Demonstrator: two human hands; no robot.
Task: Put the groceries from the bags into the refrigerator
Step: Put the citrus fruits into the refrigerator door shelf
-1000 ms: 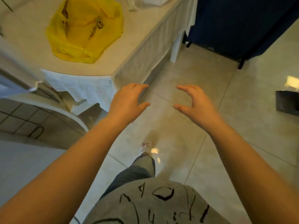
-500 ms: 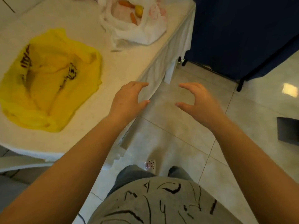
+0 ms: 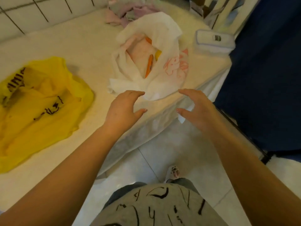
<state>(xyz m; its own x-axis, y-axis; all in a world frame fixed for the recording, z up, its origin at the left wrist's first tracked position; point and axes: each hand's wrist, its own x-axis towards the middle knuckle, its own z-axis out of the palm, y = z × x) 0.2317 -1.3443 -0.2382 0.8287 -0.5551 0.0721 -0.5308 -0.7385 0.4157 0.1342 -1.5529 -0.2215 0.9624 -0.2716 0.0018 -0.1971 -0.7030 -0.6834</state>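
Your left hand (image 3: 125, 110) and right hand (image 3: 195, 108) hover empty near the table (image 3: 91, 46) edge, fingers loosely spread, likely ready to part a bag's mouth. The yellow bag (image 3: 40, 108) lies flattened at left, apparently emptied. Farther off, the white bag (image 3: 162, 35) gapes open, orange groceries (image 3: 149, 64) inside.

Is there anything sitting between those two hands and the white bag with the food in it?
Nothing visible. The left hand and right hand are empty and open just short of the white bag.
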